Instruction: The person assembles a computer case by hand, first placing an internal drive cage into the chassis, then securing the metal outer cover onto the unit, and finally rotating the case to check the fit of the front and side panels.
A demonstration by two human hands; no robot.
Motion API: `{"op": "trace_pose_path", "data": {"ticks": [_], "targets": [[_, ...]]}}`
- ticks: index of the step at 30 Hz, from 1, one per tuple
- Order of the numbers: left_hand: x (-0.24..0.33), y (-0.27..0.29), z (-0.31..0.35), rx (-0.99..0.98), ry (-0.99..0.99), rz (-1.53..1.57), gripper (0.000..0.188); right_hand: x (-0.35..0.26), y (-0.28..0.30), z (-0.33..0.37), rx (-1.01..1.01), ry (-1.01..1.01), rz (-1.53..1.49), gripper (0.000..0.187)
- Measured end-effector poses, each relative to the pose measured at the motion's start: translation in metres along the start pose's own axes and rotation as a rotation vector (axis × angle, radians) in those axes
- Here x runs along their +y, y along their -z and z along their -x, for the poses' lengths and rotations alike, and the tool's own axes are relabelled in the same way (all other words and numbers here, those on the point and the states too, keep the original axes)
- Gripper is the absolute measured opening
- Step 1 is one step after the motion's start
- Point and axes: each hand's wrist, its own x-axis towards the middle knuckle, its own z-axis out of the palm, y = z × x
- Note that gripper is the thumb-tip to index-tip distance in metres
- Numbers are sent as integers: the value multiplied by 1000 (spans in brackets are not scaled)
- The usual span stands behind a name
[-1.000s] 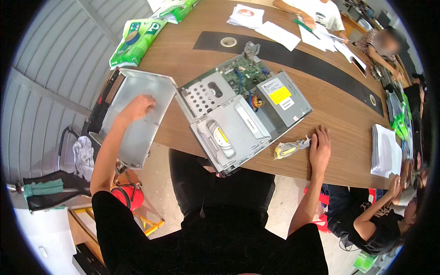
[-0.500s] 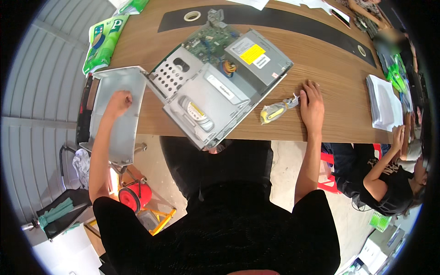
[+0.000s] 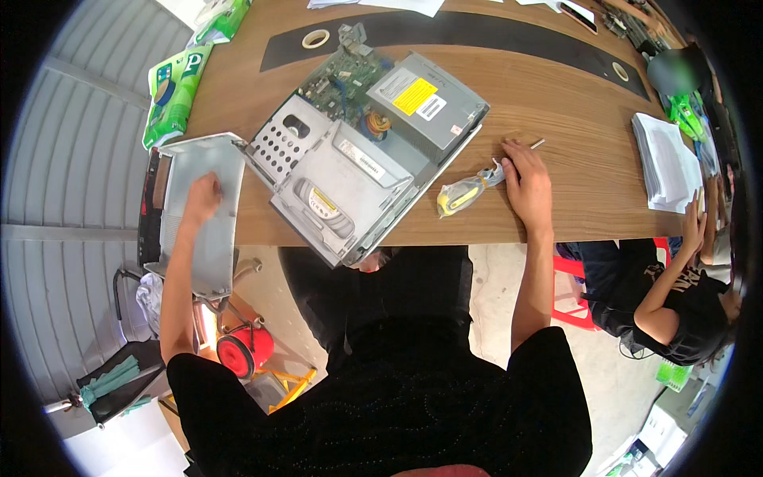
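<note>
My left hand (image 3: 204,197) is curled closed above the inside of a grey computer case cover (image 3: 213,266); whatever its fingers may hold is hidden. In front of me an opened desktop computer case (image 3: 350,171) lies turned at an angle, its near corner past the table edge. Its green circuit board (image 3: 346,79) and a metal drive box (image 3: 429,103) are exposed. My right hand (image 3: 528,183) rests on the table with loosely bent fingers, touching a yellow-handled tool in clear plastic (image 3: 465,195). A thin shaft tip (image 3: 538,144), apparently the same tool's, shows beyond the fingers.
Green packs (image 3: 172,95) stand at the far left beside the corrugated wall. Tape rolls (image 3: 315,39) lie on a dark strip (image 3: 445,36) along the back. A paper stack (image 3: 664,167) lies at right, near a seated person (image 3: 675,310). A red bin-like object (image 3: 246,352) sits lower left.
My view has shifted slightly, so the computer case sits further left in it. My right fingers have bent toward the tool, and its shaft tip now shows. My left hand remains curled over the cover.
</note>
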Motion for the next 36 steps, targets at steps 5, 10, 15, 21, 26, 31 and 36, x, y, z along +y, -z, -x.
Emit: {"op": "trace_pose_path", "data": {"ticks": [5, 10, 15, 21, 26, 31, 36], "targets": [[-34, 2, 13, -78, -65, 69, 6, -2, -8, -7, -9, 24, -32, 25], [-34, 12, 3, -112, -87, -127, 8, -12, 0, -1, -31, -57, -55, 24], [-17, 12, 19, -158, 18, 225, 8, -1, -6, 7, -91, 38, 72, 27], [-19, 15, 25, -71, -164, 64, 10, 8, -10, 3, -129, 21, 43, 27], [-10, 27, 27, -120, -42, 271, 13, 10, -12, 0, -126, 29, 54, 27], [-7, 25, 27, -106, -94, 366, 14, 6, -11, -1, -129, 28, 66, 27], [-6, 15, 26, -111, -215, 169, 16, 8, -12, 1, -128, 33, 73, 27]]}}
